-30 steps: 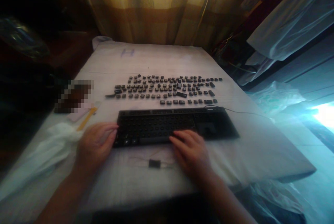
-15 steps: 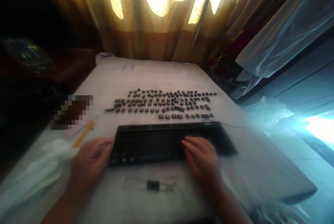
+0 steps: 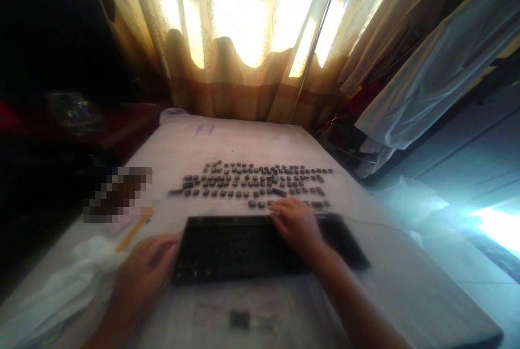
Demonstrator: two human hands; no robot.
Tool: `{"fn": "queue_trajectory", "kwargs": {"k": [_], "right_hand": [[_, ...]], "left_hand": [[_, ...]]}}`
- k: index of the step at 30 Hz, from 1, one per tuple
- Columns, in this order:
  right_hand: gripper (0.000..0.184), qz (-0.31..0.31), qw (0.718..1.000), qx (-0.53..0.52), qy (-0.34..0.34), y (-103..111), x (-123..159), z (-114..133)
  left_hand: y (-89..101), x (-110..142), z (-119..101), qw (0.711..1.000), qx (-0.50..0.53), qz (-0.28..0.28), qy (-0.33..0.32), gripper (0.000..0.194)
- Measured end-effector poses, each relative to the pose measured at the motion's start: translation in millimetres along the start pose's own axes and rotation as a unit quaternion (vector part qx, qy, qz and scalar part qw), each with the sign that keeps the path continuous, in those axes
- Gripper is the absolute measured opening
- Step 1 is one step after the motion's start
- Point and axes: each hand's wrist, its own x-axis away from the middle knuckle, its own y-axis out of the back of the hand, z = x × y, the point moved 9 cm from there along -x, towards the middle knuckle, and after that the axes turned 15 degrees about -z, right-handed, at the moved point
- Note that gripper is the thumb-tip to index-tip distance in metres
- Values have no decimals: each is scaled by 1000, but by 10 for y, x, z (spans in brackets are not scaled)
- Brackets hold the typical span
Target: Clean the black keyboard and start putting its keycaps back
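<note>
A black keyboard (image 3: 227,249) lies across the bed-like white surface, with keycaps on its lower left corner. My left hand (image 3: 148,265) is closed at the keyboard's left edge, fingers and thumb against it. Over the keyboard's far edge reaches my right hand (image 3: 296,224). Its fingers are drawn together, and the fingertips meet the nearest row of loose keycaps (image 3: 261,205); whether one is between them is hidden. Behind that row, several more rows of dark keycaps (image 3: 238,193) are laid out.
A small dark object with thin wires (image 3: 239,319) lies in front of the keyboard. At left are a yellow strip (image 3: 136,230), crumpled white plastic (image 3: 77,273) and a pixelated brown item (image 3: 117,194). A cable (image 3: 377,223) runs right. Curtains (image 3: 239,89) hang behind.
My right hand has moved from over the keyboard's keys forward to the nearest keycap row. My left hand stays at the left edge. The camera has tilted up, so everything sits lower.
</note>
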Motion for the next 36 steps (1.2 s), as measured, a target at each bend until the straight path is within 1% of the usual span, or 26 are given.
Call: {"fn": "queue_trajectory", "kwargs": {"k": [2, 3, 6, 9, 12, 16, 23, 26, 29, 33, 36], "right_hand": [[19, 62, 998, 31, -11, -198, -105, 16], [18, 78, 996, 40, -10, -274, -156, 27], [15, 103, 993, 57, -3, -456, -280, 47], [11, 126, 989, 73, 6, -593, -332, 39], [10, 143, 986, 86, 13, -670, -337, 36], [12, 156, 983, 99, 19, -719, -329, 50], [14, 164, 982, 92, 14, -783, -323, 50], [12, 157, 984, 80, 2, -770, -338, 34], [12, 134, 989, 63, -16, -668, -358, 26], [14, 88, 994, 36, -46, -375, -278, 18], [13, 63, 996, 14, -61, -133, -72, -2]], "left_hand": [[2, -10, -10, 1000, 4, -3, -3, 32], [4, -17, -19, 1000, 5, -5, -4, 32], [28, -37, -65, 1000, 11, -20, -4, 34], [70, -48, -129, 999, 19, -41, -4, 38], [89, -47, -171, 999, 18, -48, -4, 37], [85, -46, -195, 999, 24, -41, -1, 34], [65, -48, -151, 998, 30, -28, 37, 34], [44, -44, -145, 999, 26, -12, 39, 32], [51, -47, -134, 999, 17, -12, 41, 32], [44, -42, -129, 999, 9, -4, 45, 31], [58, -39, -146, 999, 11, -12, 45, 29]]}}
